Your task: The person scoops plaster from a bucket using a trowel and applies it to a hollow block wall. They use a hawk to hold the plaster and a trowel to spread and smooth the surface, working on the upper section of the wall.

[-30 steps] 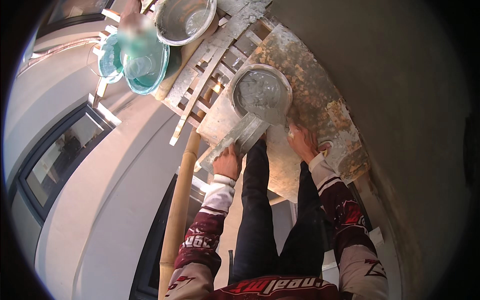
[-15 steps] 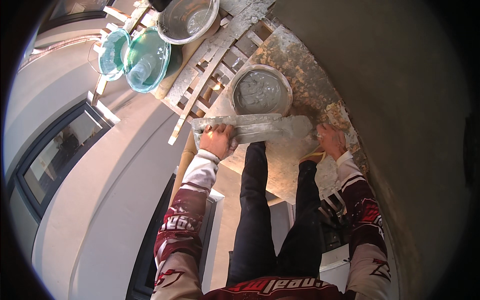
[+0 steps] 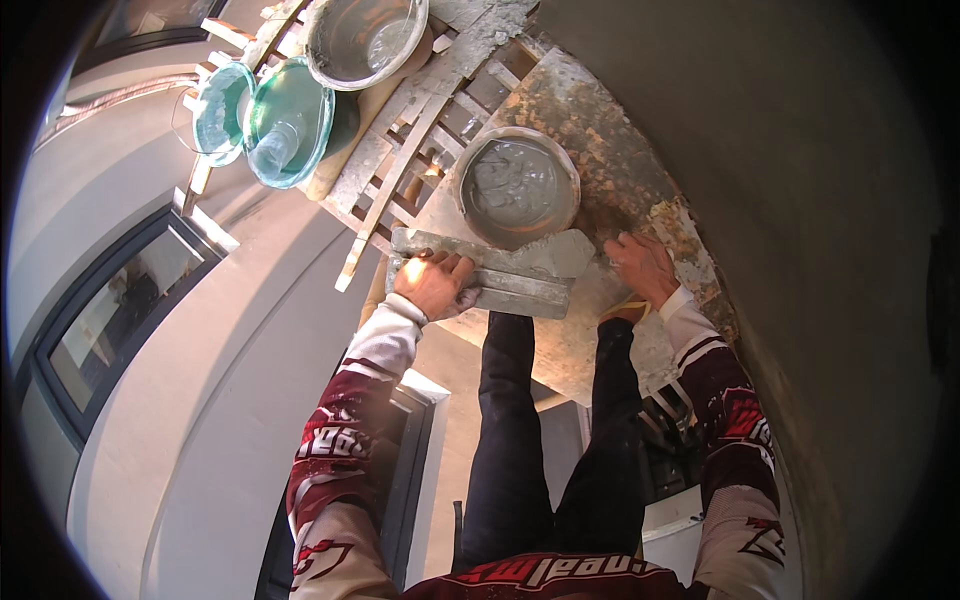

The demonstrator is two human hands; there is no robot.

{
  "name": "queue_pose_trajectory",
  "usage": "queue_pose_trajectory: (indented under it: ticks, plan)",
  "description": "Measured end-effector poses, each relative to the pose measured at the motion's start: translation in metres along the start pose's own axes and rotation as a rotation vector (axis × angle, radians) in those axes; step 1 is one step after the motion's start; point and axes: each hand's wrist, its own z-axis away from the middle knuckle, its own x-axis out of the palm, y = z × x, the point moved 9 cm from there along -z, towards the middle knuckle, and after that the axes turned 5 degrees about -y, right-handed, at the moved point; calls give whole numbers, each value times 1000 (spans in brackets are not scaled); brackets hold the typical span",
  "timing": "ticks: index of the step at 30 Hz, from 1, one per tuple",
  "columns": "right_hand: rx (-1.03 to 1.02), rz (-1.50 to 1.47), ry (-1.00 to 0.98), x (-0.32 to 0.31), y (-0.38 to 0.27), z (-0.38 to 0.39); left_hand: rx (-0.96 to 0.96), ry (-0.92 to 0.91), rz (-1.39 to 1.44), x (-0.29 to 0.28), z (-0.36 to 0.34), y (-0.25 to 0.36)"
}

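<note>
My left hand (image 3: 435, 283) is closed around the left end of a long grey plastering float (image 3: 520, 292), smeared with wet mortar. Along its far right side lies a grey lump of mortar (image 3: 558, 254), close to the near rim of a round bucket (image 3: 466, 205). Wet grey mortar (image 3: 515, 185) is inside that bucket. My right hand (image 3: 643, 268) is just right of the float's end, fingers curled; what they hold, if anything, I cannot make out.
I stand on a stained board (image 3: 590, 130) beside a wooden slatted frame (image 3: 405, 165). Two green buckets (image 3: 292, 120) and a larger mortar-coated tub (image 3: 365, 45) stand at the far left. A dark plastered wall (image 3: 800, 200) rises on the right; a window (image 3: 120, 300) is left.
The float has tilted, its right end coming nearer to me, and more of its underside ridge shows. My right hand has moved left and slightly away from me, toward the bucket.
</note>
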Motion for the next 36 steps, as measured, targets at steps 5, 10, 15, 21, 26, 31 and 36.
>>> queue_pose_trajectory:
  ticks: [5,10,15,21,26,31,36]
  plan:
    - [-58,119,-10,9,-20,-19,227,177,23,-13,-3,34]
    - [-63,119,-78,-8,-47,-39,329,210,41,-20,-7,56]
    - [-51,72,23,-15,-63,-64,375,211,76,-17,-8,78]
    - [35,51,79,-35,-54,-71,40,-46,232,61,9,46]
    - [135,41,87,-50,-39,-43,-510,-64,1365,152,62,-17]
    - [207,-117,73,-43,-43,-7,-711,235,2064,158,76,-15]
    - [190,-462,90,-22,-79,19,-549,414,2667,151,68,16]
